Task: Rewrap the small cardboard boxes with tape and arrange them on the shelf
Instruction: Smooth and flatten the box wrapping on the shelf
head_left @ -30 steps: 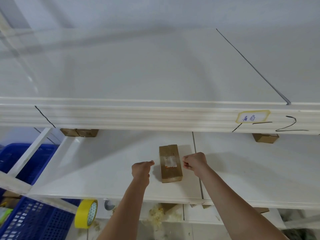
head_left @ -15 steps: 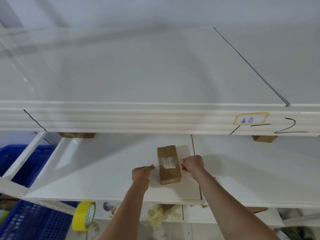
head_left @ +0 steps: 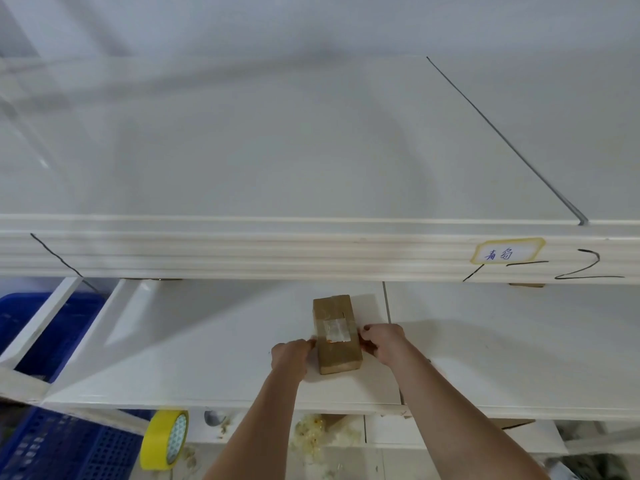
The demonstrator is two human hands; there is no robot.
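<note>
Looking down from the head camera, I am bracing the small cardboard box point(head_left: 337, 336) on the white shelf point(head_left: 180, 355), my left hand point(head_left: 290, 355) pinching at its left side and my right hand point(head_left: 383, 342) curling against its right side, both seemingly gripping the ends of a clear tape strip point(head_left: 336, 331) crossing the top. The tape itself is hard to make out, so I am judging here: if I am pulling unevenly, the strip may be wrinkling or sticking skewed, and the light box may be sliding toward the shelf edge. The yellow tape roll point(head_left: 165, 439) is sitting below, well apart from my hands, so redoing a spoiled strip means reaching down for it.
</note>
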